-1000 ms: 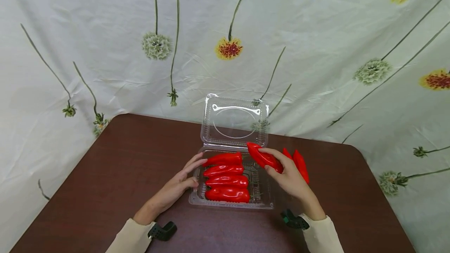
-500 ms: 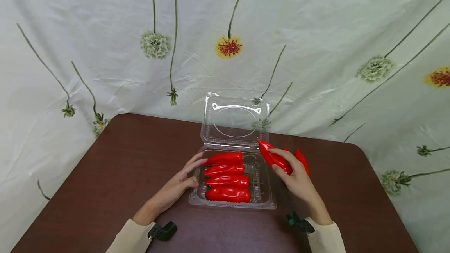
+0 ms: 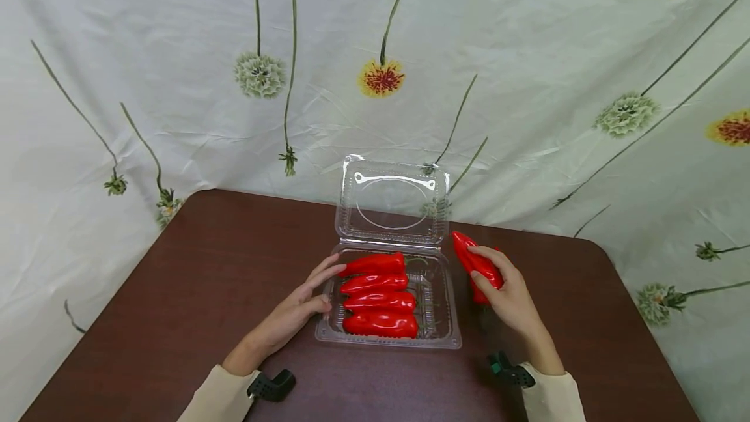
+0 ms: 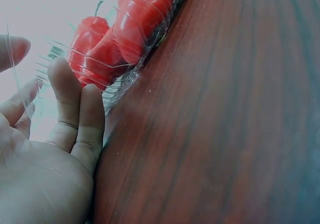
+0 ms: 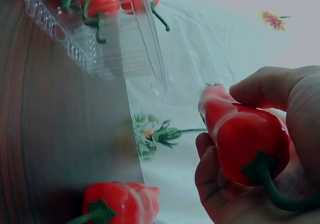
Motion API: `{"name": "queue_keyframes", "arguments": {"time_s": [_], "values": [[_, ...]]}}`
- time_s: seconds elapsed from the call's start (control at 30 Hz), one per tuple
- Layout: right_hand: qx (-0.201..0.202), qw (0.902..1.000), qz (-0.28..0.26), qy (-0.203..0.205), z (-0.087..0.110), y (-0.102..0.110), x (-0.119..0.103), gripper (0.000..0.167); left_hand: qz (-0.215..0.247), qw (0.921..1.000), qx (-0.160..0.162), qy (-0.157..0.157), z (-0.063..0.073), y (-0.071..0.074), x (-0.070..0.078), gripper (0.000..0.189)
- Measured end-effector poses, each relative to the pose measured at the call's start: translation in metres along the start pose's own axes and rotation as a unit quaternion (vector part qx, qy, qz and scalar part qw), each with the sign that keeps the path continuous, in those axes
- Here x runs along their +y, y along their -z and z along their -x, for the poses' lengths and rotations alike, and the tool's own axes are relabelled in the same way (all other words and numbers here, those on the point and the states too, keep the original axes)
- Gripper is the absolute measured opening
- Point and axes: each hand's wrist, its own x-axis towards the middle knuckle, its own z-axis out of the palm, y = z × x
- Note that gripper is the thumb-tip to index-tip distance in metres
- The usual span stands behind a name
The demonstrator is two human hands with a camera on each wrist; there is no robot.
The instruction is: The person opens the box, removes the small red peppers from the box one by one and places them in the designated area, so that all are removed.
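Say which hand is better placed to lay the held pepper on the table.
Probably the right hand: it grips the red pepper over the table, right of the container; the left hand is at the container's left edge.

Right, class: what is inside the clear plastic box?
Four red peppers lie side by side in the clear plastic box; their undersides and the floor directly beneath are covered.

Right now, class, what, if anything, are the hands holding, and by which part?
The right hand holds a red pepper round its body, not its stem; the left hand rests against the container.
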Motion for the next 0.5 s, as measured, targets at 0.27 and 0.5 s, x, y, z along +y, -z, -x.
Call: {"name": "queue_keyframes", "arguments": {"time_s": [0.27, 0.5], "values": [[0.022, 0.9991, -0.006, -0.035, 0.002, 0.012, 0.011, 0.045, 0.001, 1.0, 0.003, 0.004, -0.001, 0.0, -0.001, 0.067], [0.04, 0.9983, 0.017, -0.039, 0.007, 0.025, 0.017, 0.043, -0.005, 0.9998, 0.01, 0.014, -0.001, -0.001, 0.0, 0.068]]}}
